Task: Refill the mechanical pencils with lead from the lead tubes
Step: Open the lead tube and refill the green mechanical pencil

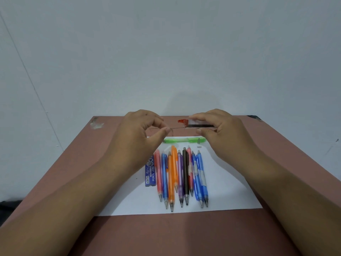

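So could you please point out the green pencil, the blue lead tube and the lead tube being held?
green pencil (pixel 184 140), head view, middle of its barrel.
blue lead tube (pixel 150 170), head view, its printed label.
held lead tube (pixel 200 126), head view, dark body between the right hand's fingers.

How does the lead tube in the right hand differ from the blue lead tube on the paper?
The red-capped lead tube is held off the table, crosswise, in the right hand; the blue lead tube lies on the white paper, pointing away, beside the pencil row.
The held tube's red cap hangs open, and the left hand pinches a lead stick at its mouth; nothing touches the blue one.
Both are slim tubes.
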Motion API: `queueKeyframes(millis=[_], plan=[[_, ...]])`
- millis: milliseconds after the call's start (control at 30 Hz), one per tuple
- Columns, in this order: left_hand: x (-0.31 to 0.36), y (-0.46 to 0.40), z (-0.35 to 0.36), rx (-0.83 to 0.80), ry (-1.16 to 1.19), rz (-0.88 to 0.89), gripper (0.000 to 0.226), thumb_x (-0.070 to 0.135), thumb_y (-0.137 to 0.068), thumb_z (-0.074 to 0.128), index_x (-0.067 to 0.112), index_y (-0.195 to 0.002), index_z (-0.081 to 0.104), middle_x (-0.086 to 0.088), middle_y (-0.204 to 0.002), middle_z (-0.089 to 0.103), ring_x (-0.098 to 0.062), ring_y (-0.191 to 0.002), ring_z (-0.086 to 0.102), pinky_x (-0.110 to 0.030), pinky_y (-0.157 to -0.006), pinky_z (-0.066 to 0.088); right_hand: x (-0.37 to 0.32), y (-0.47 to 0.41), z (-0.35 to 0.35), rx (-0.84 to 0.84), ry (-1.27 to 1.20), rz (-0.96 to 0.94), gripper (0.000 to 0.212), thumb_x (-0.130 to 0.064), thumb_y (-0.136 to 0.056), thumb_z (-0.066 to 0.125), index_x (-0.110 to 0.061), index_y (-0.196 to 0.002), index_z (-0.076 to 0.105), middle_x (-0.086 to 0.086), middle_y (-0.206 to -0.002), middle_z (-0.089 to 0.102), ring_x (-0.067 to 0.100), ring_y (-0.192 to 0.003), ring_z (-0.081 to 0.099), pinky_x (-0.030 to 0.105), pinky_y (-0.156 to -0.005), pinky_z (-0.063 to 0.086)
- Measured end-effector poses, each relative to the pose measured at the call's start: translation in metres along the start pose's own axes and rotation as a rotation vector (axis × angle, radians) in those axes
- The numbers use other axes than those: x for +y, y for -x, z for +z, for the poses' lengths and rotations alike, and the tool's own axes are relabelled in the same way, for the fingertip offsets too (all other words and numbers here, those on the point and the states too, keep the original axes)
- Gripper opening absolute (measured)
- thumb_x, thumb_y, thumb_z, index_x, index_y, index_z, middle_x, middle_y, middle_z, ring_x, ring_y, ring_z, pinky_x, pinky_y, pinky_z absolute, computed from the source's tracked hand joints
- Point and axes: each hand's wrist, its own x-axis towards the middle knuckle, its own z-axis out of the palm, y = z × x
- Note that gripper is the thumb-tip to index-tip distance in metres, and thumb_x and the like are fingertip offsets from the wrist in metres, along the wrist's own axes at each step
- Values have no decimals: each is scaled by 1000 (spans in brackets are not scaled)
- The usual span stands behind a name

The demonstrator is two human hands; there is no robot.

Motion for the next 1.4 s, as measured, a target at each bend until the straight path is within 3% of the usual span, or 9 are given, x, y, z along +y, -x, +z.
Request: queueKeyframes(millis=[133,267,533,733,833,1000,1200,1400], plan=[[-2,-1,-1,9,-33,6,7,51,-87,58,47,-83,54,31,-98,49,-2,-111,47,-26,-92,36,2,-2,0,-34,36,18,36,-18,-97,67,-37,-127,66,-23,-106,59,-3,-105,55,4,-70,46],[-6,-3,-1,15,-81,-6,6,46,-90,62,40,-89,61,24,-105,54,-2,-112,45,-23,-90,34,6,-4,0,-32,64,37,35,-18,-96,69,-36,-125,68,-20,-107,60,4,-103,56,12,-78,44],[-11,-4,-4,43,-98,-17,6,36,-96,62,38,-91,57,19,-106,56,-4,-109,45,-21,-86,30,7,-3,-1,-19,86,106,31,-19,-95,70,-41,-118,69,-18,-108,66,1,-99,59,11,-72,44],[-12,-4,-1,-6,-54,-16,3,39,-97,57,38,-95,55,19,-109,59,-2,-108,46,-9,-79,30,-1,-2,0,-1,-145,220,24,-25,-91,75,-43,-102,64,-19,-98,70,-5,-86,64,11,-65,47],[-13,-3,0,-23,-37,-20,4,42,-96,56,38,-96,56,19,-110,59,-2,-108,47,-11,-78,32,-4,-3,0,11,-337,295,21,-25,-89,77,-32,-106,66,-13,-94,75,-1,-82,70,12,-60,49],[-17,-3,2,-29,-14,-34,8,47,-95,54,39,-97,57,20,-110,60,-1,-105,49,-13,-76,36,-11,-1,1,-43,-535,343,26,-20,-91,74,-25,-114,64,-4,-96,78,12,-89,75,27,-74,60],[-19,-3,2,-5,47,-56,3,43,-97,56,40,-95,57,21,-103,60,2,-97,53,-19,-74,40,-15,2,-1,-114,-659,288,53,-17,-87,75,-35,-131,52,7,-96,78,21,-95,75,37,-85,61],[-23,-5,2,22,107,-82,7,41,-97,58,40,-91,58,22,-96,63,2,-94,56,-22,-72,42,-15,4,-6,-122,-651,264,65,-15,-87,77,-38,-140,47,11,-94,78,26,-91,76,37,-80,63]])
